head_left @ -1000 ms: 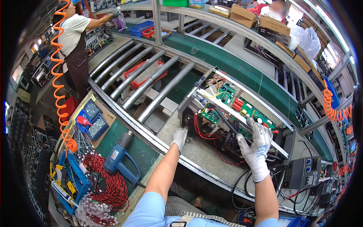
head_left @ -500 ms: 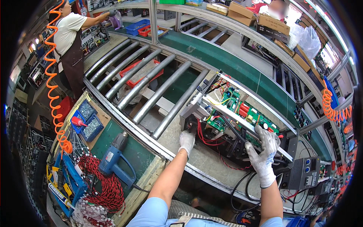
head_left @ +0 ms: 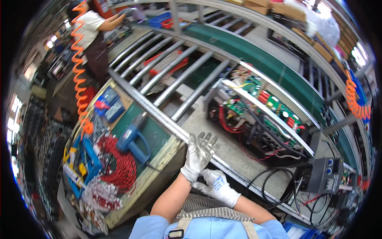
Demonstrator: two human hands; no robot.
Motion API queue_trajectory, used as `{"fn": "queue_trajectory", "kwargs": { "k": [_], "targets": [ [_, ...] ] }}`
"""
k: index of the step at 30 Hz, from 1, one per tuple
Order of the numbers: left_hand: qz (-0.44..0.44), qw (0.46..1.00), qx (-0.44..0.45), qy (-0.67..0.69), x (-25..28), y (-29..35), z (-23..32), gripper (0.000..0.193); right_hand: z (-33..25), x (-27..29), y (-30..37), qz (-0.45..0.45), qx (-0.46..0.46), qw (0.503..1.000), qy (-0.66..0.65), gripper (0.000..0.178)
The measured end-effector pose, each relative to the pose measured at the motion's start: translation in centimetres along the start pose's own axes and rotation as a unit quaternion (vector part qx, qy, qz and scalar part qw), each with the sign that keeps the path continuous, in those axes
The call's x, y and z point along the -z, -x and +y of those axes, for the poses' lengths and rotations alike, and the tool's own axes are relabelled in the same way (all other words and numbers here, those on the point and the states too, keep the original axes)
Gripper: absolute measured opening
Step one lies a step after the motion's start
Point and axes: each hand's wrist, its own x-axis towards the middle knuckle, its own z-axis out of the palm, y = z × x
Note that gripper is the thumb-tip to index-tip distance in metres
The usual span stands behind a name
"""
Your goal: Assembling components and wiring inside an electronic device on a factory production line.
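Observation:
My left hand [head_left: 199,153], in a white glove with grey-smudged fingers, is raised palm up over the bench's metal edge, its fingers spread and holding nothing. Close by its wrist is my right hand [head_left: 219,188], also gloved, with the thumb apart from the fingers and their tips at the left glove's cuff. I cannot make out whether they touch the cuff. Beyond both hands stands an opened metal chassis [head_left: 270,119] with green circuit boards [head_left: 273,108], red parts and black cables. Red wires [head_left: 229,125] hang at its near left side.
On the left side bench lie a blue heat gun [head_left: 133,139], a red wire bundle [head_left: 119,169] and blue screw bins [head_left: 111,105]. Metal rollers [head_left: 175,89] run beyond. A dark grey control box [head_left: 324,175] with cables stands right. A co-worker [head_left: 91,36] stands far left.
Both hands have left the chassis and come together near my body. My left hand has turned palm up and spread. The view has shifted, so the bench sits farther right.

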Motion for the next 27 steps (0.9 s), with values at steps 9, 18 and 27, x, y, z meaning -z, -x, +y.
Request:
{"fn": "queue_trajectory", "kwargs": {
  "k": [9,18,27],
  "targets": [
    [0.096,0.988,-0.117,-0.014,3.2,2.0,5.4,0.058,-3.3,-1.6,-5.2,-0.157,0.216,0.962,0.062,0.017],
    [0.211,0.845,-0.201,-0.449,6.1,10.4,25.4,0.05,-9.3,-10.9,-16.0,-0.101,0.02,0.973,-0.205,0.027],
    [0.305,0.871,-0.196,-0.331,16.2,16.5,35.9,0.045,-10.1,-24.2,-27.2,-0.089,-0.119,0.989,0.028,0.082]
  ]
}}
